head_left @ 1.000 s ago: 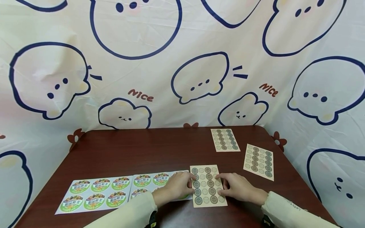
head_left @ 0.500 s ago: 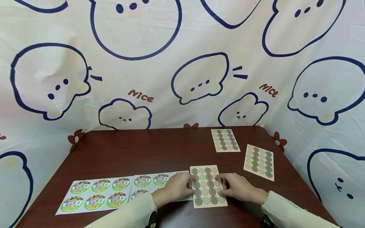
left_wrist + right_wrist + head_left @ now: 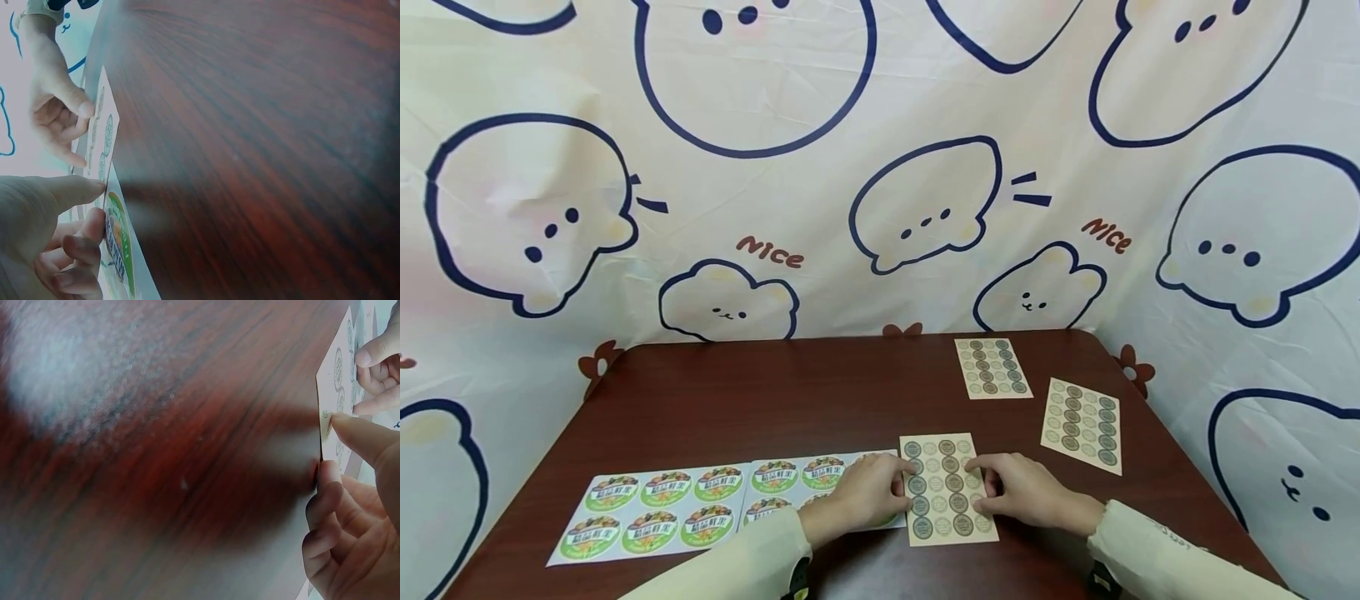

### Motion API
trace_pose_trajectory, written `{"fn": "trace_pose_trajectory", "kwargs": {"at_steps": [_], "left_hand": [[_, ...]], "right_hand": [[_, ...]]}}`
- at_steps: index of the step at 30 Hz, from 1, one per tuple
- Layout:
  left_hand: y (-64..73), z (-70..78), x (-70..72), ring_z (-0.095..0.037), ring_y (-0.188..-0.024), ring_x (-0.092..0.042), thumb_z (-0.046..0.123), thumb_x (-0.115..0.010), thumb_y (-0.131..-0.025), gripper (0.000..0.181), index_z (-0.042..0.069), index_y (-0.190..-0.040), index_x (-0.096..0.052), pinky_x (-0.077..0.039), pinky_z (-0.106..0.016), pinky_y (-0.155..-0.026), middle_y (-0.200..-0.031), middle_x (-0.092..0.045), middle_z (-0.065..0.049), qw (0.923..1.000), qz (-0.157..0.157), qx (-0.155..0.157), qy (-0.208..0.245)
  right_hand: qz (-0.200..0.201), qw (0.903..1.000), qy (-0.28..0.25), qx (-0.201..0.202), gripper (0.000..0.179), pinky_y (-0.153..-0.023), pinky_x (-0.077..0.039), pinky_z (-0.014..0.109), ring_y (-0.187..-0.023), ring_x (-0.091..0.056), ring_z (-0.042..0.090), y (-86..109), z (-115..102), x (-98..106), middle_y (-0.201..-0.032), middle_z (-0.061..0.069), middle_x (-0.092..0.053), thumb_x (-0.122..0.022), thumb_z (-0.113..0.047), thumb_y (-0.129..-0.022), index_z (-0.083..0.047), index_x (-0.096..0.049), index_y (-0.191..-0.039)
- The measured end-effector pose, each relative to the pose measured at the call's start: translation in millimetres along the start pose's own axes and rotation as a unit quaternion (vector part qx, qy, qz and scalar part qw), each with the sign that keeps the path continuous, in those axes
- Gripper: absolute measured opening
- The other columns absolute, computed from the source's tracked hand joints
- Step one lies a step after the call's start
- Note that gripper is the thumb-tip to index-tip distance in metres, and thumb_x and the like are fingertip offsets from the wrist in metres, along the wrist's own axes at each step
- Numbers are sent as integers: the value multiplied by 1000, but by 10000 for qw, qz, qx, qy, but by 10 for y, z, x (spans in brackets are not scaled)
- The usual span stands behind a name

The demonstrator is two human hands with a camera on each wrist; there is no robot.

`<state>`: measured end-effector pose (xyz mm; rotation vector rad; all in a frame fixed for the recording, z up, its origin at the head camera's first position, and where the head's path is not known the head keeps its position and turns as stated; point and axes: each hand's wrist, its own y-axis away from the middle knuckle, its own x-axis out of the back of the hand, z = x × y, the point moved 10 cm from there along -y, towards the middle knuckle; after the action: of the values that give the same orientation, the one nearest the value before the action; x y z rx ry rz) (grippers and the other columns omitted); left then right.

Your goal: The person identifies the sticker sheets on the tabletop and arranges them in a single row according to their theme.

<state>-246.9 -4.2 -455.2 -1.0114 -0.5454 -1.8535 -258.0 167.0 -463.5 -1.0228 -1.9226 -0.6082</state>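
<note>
A cream sheet of round stickers [image 3: 938,492] lies at the front of the table, its grey-green and brown circles set in columns. My left hand [image 3: 867,490] holds its left edge, with thumb and forefinger tips on the paper. On the opposite edge my right hand [image 3: 1028,493] holds it the same way; in the right wrist view that thumb [image 3: 362,437] presses on top while the other fingers curl beside the edge. White sheets of round green fruit labels [image 3: 741,533] lie to the left, partly hidden under my left hand and forearm.
Two more cream sticker sheets lie on the dark wooden table [image 3: 737,400]: one at the back [image 3: 993,368], one at the right [image 3: 1081,426]. A cartoon-printed cloth [image 3: 820,200] stands behind and along both sides.
</note>
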Motion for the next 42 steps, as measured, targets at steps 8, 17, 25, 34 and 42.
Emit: {"fn": "trace_pose_trajectory", "kwargs": {"at_steps": [8, 17, 25, 34, 42], "left_hand": [[15, -3, 17, 2, -50, -42, 14, -78, -81, 40, 11, -120, -74, -35, -19, -48, -56, -54, 15, 9999, 108, -23, -22], [47, -16, 64, 2, -51, -41, 17, -72, -89, 22, 10, -109, -77, -32, -19, -47, -63, -58, 11, 9989, 204, 6, 424], [-26, -17, 181, 0, -43, -35, 16, -67, -94, 18, 7, -106, -76, -25, -19, -42, -60, -58, 9, 9971, 312, -105, 683], [-123, -43, 247, -2, -41, -37, 18, -63, -96, 22, 8, -112, -76, -28, -19, -40, -75, -66, 5, 9947, 394, 27, 945], [-190, -95, 301, -5, -45, -38, 22, -64, -99, 22, 9, -112, -75, -29, -22, -43, -78, -65, 5, 9930, 447, 103, 1086]], "right_hand": [[91, 9999, -50, 32, 38, -56, -39, 19, -59, -46, -6, -2, -4, 21, -70, -17, -54, -81, -30, -84, -14, -69, -117], [357, 9992, -187, -63, 32, -55, -40, 19, -59, -48, -4, -2, 6, 70, -72, -16, -57, -78, -28, -89, -12, -71, -116], [592, 9979, -243, -24, 32, -53, -42, 20, -57, -49, -1, -68, -8, 201, -75, -14, -59, -76, -22, -91, -7, -70, -119], [796, 9961, -372, -77, 30, -54, -44, 22, -57, -52, 4, -147, 55, 353, -73, -11, -59, -74, -19, -92, -7, -69, -120], [784, 9953, -546, -172, 32, -52, -44, 23, -56, -52, 8, -209, 130, 417, -73, -8, -61, -72, -19, -94, -5, -68, -123]]}}
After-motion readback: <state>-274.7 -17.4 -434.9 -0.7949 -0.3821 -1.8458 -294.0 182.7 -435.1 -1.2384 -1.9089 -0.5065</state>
